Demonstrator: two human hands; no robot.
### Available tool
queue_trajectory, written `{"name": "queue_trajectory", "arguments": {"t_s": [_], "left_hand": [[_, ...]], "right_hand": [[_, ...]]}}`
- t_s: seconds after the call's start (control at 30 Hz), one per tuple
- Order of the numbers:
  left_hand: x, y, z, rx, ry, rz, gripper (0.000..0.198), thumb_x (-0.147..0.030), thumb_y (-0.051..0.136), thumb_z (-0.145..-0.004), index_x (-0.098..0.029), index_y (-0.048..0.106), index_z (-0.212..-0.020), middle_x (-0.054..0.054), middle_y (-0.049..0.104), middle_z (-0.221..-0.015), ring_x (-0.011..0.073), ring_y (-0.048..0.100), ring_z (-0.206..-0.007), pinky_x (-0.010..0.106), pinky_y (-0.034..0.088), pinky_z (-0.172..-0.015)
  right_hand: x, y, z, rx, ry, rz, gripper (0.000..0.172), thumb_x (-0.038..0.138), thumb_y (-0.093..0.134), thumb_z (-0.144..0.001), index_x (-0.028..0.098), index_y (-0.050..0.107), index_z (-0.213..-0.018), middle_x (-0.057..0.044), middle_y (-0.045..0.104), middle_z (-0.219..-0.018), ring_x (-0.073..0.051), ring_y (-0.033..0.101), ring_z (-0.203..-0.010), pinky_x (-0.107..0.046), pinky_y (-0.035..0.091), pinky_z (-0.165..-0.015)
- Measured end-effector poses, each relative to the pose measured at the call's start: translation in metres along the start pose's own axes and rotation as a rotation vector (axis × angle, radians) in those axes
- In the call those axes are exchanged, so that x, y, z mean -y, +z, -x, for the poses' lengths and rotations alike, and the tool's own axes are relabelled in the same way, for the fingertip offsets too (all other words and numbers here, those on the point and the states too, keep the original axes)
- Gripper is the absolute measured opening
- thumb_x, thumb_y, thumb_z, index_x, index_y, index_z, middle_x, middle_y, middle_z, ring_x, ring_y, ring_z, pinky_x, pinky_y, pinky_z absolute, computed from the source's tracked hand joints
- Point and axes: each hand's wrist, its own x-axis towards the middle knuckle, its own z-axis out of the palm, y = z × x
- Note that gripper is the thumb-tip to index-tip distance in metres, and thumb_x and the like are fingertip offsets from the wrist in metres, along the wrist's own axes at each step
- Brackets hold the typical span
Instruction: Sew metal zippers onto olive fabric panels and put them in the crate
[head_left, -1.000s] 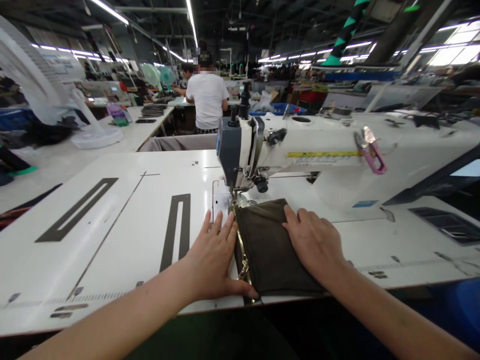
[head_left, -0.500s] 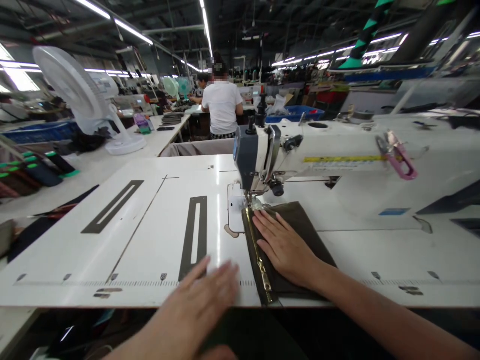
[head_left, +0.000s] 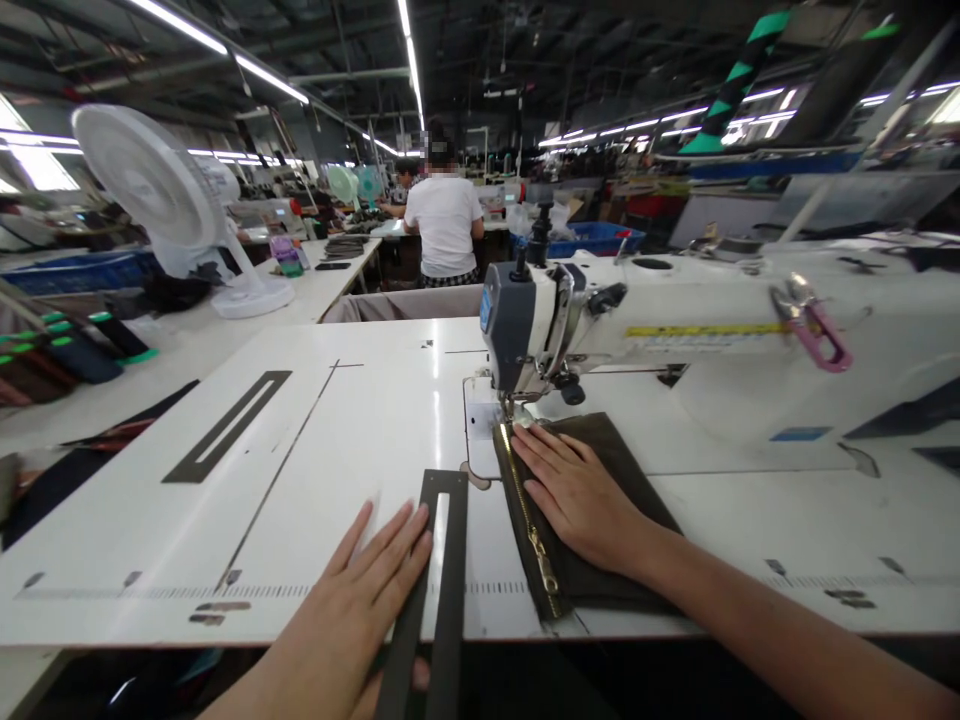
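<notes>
My right hand (head_left: 581, 495) lies flat, fingers stretched out, on a dark olive fabric piece (head_left: 637, 480) with a gold zipper (head_left: 529, 530). The zipper's upper end is at the needle area of the sewing machine (head_left: 517, 330). A dark slotted strip (head_left: 448, 600) juts over the table's front edge. My left hand (head_left: 367, 580) has its fingers along the strip's left side, and a bit of thumb shows through the slot from below. Another slotted strip (head_left: 229, 425) lies flat on the left of the table.
A white fan (head_left: 161, 190) stands at the back left, near several thread spools (head_left: 71, 350). Pink-handled snippers (head_left: 814, 325) rest against the machine arm. A person in a white shirt (head_left: 444, 225) sits ahead, facing away. Ruler marks run along the white table's front (head_left: 300, 625).
My left hand has come down onto the nearer slotted strip, which has slid toward me and right, past the table edge. My right hand stays on the zippered fabric. The view has shifted slightly.
</notes>
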Motion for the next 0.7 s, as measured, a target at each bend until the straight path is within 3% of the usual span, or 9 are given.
{"name": "queue_trajectory", "arguments": {"t_s": [0.13, 0.27, 0.37, 0.47, 0.53, 0.7], "left_hand": [[0.01, 0.002, -0.014, -0.067, 0.002, 0.054, 0.058, -0.011, 0.044, -0.079, -0.016, 0.031, -0.136, 0.01, 0.033, -0.141, 0.0268, 0.03, -0.129, 0.048, 0.031, -0.105], [0.024, 0.007, -0.023, -0.176, 0.017, 0.227, 0.041, -0.009, 0.035, -0.086, -0.021, 0.051, -0.121, 0.008, 0.056, -0.122, 0.0201, 0.053, -0.111, 0.035, 0.049, -0.09], [0.028, 0.007, -0.034, -0.365, -0.036, 0.345, 0.035, -0.011, 0.035, -0.088, -0.022, 0.055, -0.114, 0.007, 0.064, -0.107, 0.018, 0.06, -0.098, 0.032, 0.053, -0.083], [0.018, 0.006, -0.057, -0.542, -0.081, 0.324, 0.033, -0.011, 0.038, -0.088, -0.019, 0.052, -0.117, 0.008, 0.061, -0.114, 0.018, 0.059, -0.103, 0.031, 0.051, -0.088], [0.008, 0.01, -0.078, -0.536, -0.045, 0.251, 0.031, -0.012, 0.039, -0.088, -0.017, 0.053, -0.115, 0.01, 0.06, -0.117, 0.0192, 0.057, -0.107, 0.033, 0.05, -0.09], [-0.003, 0.03, -0.117, -0.293, 0.008, 0.062, 0.028, -0.004, 0.04, -0.082, -0.009, 0.058, -0.102, 0.015, 0.06, -0.114, 0.0234, 0.057, -0.107, 0.038, 0.051, -0.089]], "right_hand": [[-0.004, 0.004, -0.005, -0.04, 0.01, -0.053, 0.043, 0.021, 0.033, -0.089, 0.011, 0.043, -0.13, -0.011, 0.039, -0.137, -0.021, 0.032, -0.128, -0.045, 0.03, -0.102], [-0.004, 0.007, -0.001, -0.016, -0.017, -0.053, 0.045, 0.022, 0.031, -0.09, 0.01, 0.04, -0.132, -0.012, 0.036, -0.139, -0.021, 0.029, -0.129, -0.046, 0.026, -0.105], [0.002, 0.005, 0.007, 0.017, -0.006, -0.022, 0.047, 0.025, 0.031, -0.09, 0.007, 0.037, -0.133, -0.012, 0.033, -0.14, -0.02, 0.026, -0.131, -0.045, 0.025, -0.107], [0.01, 0.001, 0.015, 0.014, 0.003, 0.001, 0.048, 0.024, 0.032, -0.089, 0.005, 0.037, -0.133, -0.013, 0.032, -0.14, -0.021, 0.024, -0.131, -0.045, 0.024, -0.107], [0.014, -0.001, 0.02, 0.015, 0.0, -0.001, 0.048, 0.022, 0.033, -0.088, 0.006, 0.037, -0.133, -0.013, 0.032, -0.14, -0.022, 0.024, -0.131, -0.046, 0.025, -0.106], [0.013, -0.005, 0.027, -0.025, -0.017, -0.035, 0.051, 0.017, 0.034, -0.087, 0.011, 0.031, -0.137, -0.012, 0.032, -0.141, -0.022, 0.024, -0.131, -0.046, 0.028, -0.105]]}}
